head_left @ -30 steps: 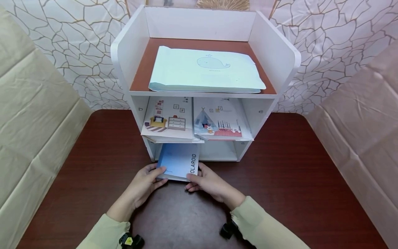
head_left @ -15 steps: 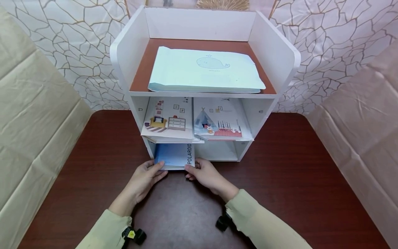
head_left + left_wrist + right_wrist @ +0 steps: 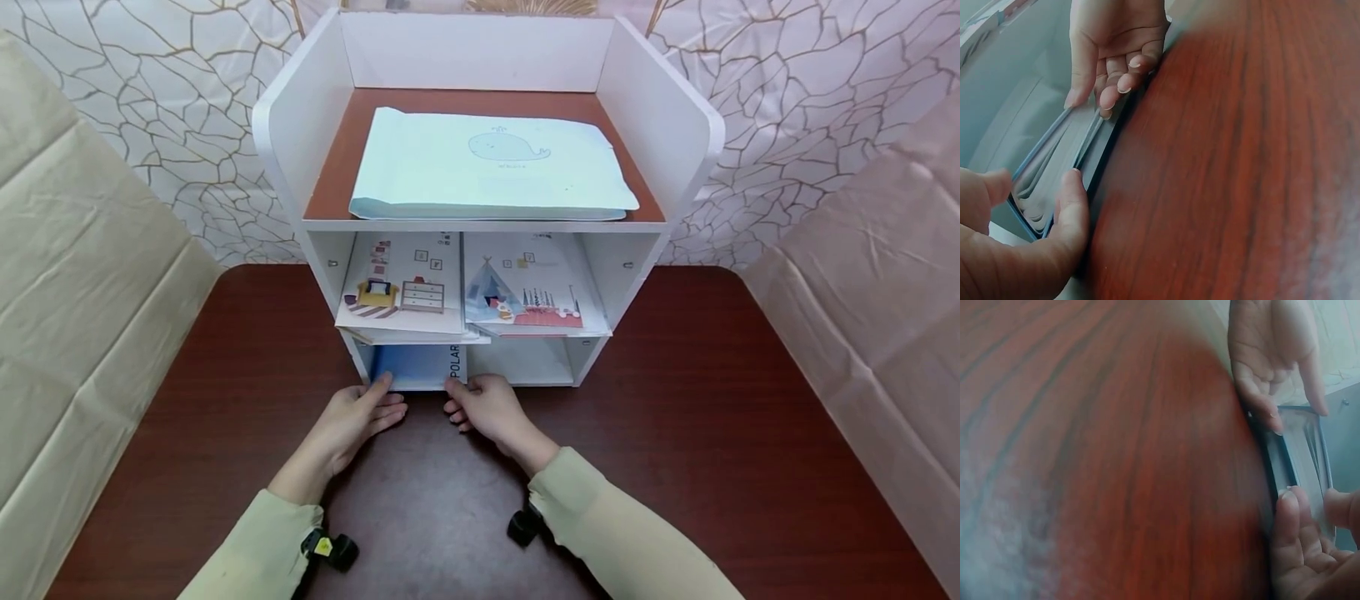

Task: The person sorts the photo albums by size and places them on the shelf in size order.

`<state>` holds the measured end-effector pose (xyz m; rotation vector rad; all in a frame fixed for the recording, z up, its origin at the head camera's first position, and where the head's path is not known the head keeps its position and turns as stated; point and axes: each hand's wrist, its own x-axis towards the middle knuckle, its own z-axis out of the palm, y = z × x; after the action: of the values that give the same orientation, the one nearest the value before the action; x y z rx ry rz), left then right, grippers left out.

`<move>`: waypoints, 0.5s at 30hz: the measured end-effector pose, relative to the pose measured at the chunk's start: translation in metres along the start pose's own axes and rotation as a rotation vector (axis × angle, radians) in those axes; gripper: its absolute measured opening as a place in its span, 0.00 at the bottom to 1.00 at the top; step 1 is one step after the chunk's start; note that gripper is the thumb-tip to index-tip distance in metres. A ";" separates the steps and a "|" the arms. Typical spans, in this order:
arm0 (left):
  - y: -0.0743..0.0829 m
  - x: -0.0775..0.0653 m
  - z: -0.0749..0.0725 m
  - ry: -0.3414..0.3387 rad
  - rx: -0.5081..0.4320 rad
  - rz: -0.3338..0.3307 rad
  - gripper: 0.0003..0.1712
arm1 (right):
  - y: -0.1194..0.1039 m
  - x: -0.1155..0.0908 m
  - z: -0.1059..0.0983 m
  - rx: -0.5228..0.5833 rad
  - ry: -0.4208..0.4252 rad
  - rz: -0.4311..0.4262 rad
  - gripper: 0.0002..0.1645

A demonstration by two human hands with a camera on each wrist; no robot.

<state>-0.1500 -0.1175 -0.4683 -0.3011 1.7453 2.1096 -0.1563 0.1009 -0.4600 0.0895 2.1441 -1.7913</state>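
Note:
A blue book [image 3: 418, 366] with black lettering along its right side lies flat in the lower left of the white shelf unit [image 3: 307, 167]. Its front edge is about level with the shelf front. My left hand [image 3: 351, 425] holds the left corner, thumb by the top cover and fingers at the lower edge. At the right corner, my right hand [image 3: 491, 414] holds the book between thumb and curled fingers. In the left wrist view, the page block [image 3: 1060, 162] shows between both hands. The rest of the book is hidden under the middle shelf.
Two stacks of illustrated books, a left stack [image 3: 405, 283] and a right stack [image 3: 528, 287], stick out slightly from the middle shelf. A pale whale-print packet [image 3: 487, 171] lies on the brown top shelf. The unit stands on a dark wooden table [image 3: 690, 433].
Both hands have moved forward with the book, sliding it deeper into the lower shelf. Less of its cover and lettering shows now. The head view has shifted slightly.

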 end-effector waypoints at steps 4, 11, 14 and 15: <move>0.002 0.002 0.001 0.001 0.017 -0.005 0.39 | 0.001 0.002 0.002 -0.005 0.032 -0.002 0.24; 0.004 -0.002 -0.004 0.004 0.039 -0.034 0.40 | -0.002 0.004 0.007 -0.007 0.024 0.024 0.25; 0.002 -0.011 -0.001 -0.031 0.036 -0.043 0.38 | -0.002 0.004 0.007 -0.020 -0.004 0.019 0.26; 0.001 -0.014 0.002 -0.054 0.043 -0.042 0.37 | -0.002 0.003 0.006 -0.024 -0.020 0.015 0.26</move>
<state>-0.1375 -0.1179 -0.4609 -0.2641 1.7357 2.0289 -0.1584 0.0940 -0.4604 0.0810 2.1455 -1.7504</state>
